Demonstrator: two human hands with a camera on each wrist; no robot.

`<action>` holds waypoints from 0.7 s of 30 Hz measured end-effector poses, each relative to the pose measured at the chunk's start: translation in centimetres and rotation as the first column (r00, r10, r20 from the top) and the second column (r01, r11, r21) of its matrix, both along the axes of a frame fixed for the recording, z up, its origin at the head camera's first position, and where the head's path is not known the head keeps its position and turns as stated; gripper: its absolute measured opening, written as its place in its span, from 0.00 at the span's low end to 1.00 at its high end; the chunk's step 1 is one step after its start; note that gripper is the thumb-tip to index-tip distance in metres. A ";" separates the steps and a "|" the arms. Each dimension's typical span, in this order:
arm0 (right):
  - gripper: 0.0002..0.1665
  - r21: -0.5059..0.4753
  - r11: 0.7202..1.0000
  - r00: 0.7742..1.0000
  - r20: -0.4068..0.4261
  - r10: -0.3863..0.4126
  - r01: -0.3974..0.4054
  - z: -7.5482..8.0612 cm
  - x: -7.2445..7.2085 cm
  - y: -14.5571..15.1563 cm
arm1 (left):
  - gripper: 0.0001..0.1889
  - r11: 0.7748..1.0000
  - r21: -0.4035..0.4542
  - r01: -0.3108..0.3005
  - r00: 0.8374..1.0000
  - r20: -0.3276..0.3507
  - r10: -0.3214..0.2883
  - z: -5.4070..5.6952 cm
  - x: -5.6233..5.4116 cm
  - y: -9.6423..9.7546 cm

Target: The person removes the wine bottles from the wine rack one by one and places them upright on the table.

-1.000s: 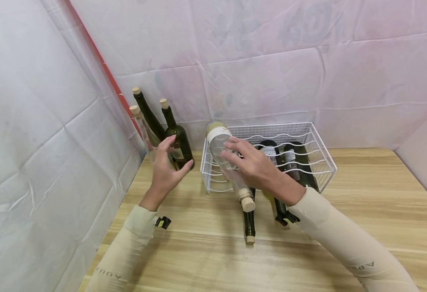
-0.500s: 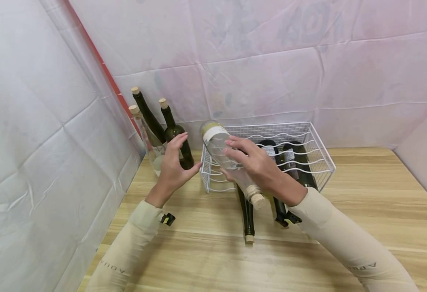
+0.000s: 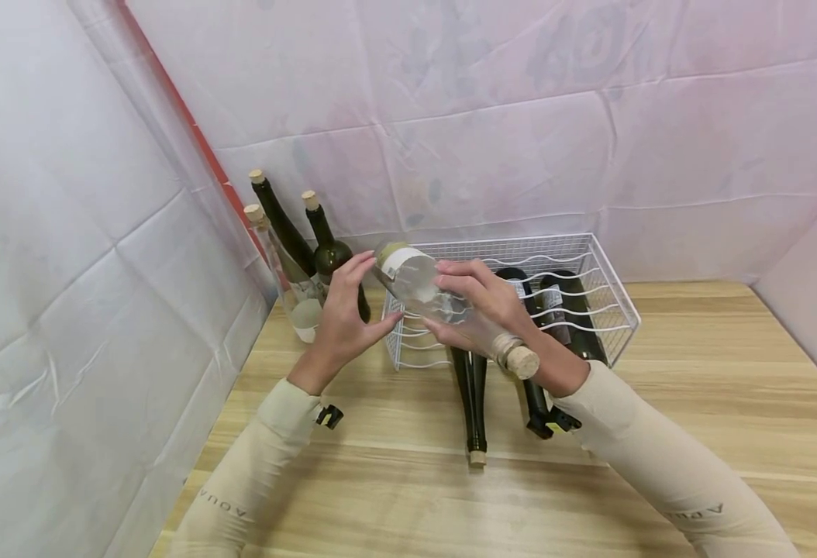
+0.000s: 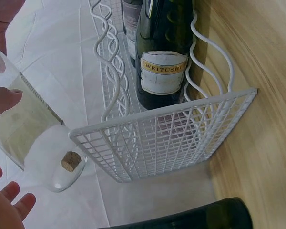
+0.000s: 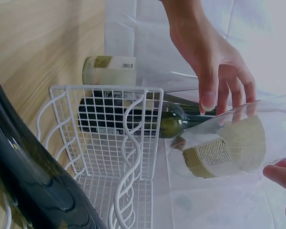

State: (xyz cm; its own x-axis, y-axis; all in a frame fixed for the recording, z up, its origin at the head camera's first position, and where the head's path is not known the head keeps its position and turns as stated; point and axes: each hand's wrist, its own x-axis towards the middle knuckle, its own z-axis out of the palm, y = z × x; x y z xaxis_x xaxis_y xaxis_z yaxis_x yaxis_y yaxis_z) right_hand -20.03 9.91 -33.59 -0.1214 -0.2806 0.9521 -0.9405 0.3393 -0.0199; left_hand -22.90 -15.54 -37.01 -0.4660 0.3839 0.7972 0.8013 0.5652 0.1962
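The head view is brightly lit, soft shadows are cast on the table (image 3: 701,387); the wrist views are dimmed and hazed, the held bottle (image 5: 221,152) partly washed out

White-and-gold label (image 5: 213,153) on clear bottle (image 3: 418,285); white gridded basket (image 4: 162,111).

Clear bottle (image 4: 43,138) beside left grip (image 4: 0,210), dark bottle (image 4: 164,45) inside white wire rack (image 4: 157,138).
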 end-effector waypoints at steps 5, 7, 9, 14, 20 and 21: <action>0.24 0.010 1.000 1.000 -0.007 -0.024 0.024 0.1 0.0 0.1 | 0.50 1.000 -0.029 0.000 1.000 0.000 0.000 0.1 -0.1 0.4; 0.24 0.021 0.999 0.999 -0.018 -0.042 0.042 0.2 0.1 0.1 | 0.50 0.999 -0.035 0.000 1.000 0.002 0.000 0.0 -0.1 0.5; 0.25 0.031 0.998 0.998 -0.023 -0.056 0.057 0.2 0.2 0.1 | 0.50 0.999 -0.037 -0.002 1.000 -0.002 0.002 0.0 -0.1 0.7; 0.25 0.016 0.997 0.997 0.030 -0.073 0.073 0.1 0.4 0.0 | 0.49 1.000 -0.025 0.011 1.000 -0.003 -0.012 -0.1 -0.1 1.1; 0.24 -0.098 0.995 0.992 0.126 0.006 0.007 -0.5 0.1 -0.2 | 0.48 0.999 -0.031 0.018 1.000 -0.022 -0.018 -0.1 -0.3 1.7; 0.24 -0.121 0.993 0.991 0.133 0.025 -0.009 -0.6 0.0 -0.3 | 0.48 0.999 -0.035 0.015 0.999 -0.030 -0.016 -0.1 -0.3 1.8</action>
